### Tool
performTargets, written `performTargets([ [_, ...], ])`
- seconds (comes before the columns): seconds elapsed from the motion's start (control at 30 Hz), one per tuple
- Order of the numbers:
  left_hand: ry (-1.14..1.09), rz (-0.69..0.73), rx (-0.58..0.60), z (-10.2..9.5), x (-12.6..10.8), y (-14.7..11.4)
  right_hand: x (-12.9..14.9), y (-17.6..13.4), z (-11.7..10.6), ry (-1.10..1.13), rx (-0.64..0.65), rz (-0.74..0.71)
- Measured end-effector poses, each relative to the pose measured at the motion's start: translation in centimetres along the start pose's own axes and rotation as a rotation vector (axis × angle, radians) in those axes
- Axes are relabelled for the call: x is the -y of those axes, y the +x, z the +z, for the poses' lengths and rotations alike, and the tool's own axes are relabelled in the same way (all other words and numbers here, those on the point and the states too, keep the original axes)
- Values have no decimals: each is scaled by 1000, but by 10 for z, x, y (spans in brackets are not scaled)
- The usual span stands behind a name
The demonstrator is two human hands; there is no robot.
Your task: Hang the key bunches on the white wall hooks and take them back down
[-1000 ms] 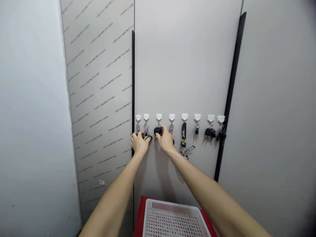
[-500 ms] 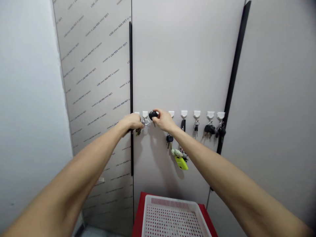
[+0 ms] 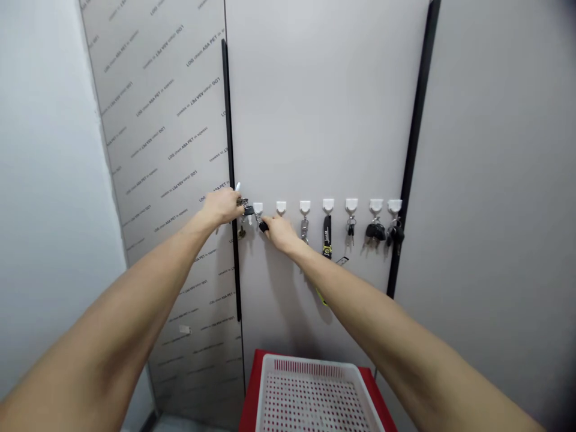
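Both arms reach forward to a row of white hooks on a pale panel. At the row's left end, my left hand [image 3: 224,206] is closed on a bunch of keys [image 3: 243,210], mostly metal with a dark piece, raised by the black door handle. Some of that bunch is hidden by the fingers. My right hand [image 3: 279,234] pinches a black key [image 3: 263,227] just below a white hook [image 3: 258,207]. A metal clasp or ring runs up from this key to the hook; whether it is hooked on, I cannot tell. A bare white hook [image 3: 281,207] sits above my right hand.
Further right hang a metal clip [image 3: 305,229], a black strap [image 3: 327,237], a small key set [image 3: 351,230] and black key bunches [image 3: 375,232]. Below stands a white perforated basket [image 3: 315,367] on a red surface [image 3: 250,384]. Long black handles [image 3: 228,120] edge the panel.
My right hand has moved left and down with the black key, from the third hook to the second. My left hand has lifted its keys slightly. The view has shifted a little.
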State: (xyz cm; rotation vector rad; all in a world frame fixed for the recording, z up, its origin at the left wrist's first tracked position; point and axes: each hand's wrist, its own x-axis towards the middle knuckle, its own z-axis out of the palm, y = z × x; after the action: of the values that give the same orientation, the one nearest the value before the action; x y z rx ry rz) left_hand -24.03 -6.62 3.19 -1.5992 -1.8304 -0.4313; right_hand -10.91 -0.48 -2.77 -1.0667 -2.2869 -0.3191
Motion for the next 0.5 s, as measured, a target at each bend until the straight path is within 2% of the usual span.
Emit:
performTargets([
  [0.17,-180,-225,-135,0,13,-6,-3,-14,1,40,-45,-30],
  [0.27,-432,-223,-149,-3,2,-22,-12,-37,2,170,-5,-95],
  [0.37,-665,-69,-12,10,-25,-55,-31,-79,10,285,156,-149],
  [0.43,-861,-8,158,34,-49,-87,-45,-116,22,350,322,-106],
  [0.5,-992,7,343,65,-76,-125,-56,-154,38,409,489,-27],
])
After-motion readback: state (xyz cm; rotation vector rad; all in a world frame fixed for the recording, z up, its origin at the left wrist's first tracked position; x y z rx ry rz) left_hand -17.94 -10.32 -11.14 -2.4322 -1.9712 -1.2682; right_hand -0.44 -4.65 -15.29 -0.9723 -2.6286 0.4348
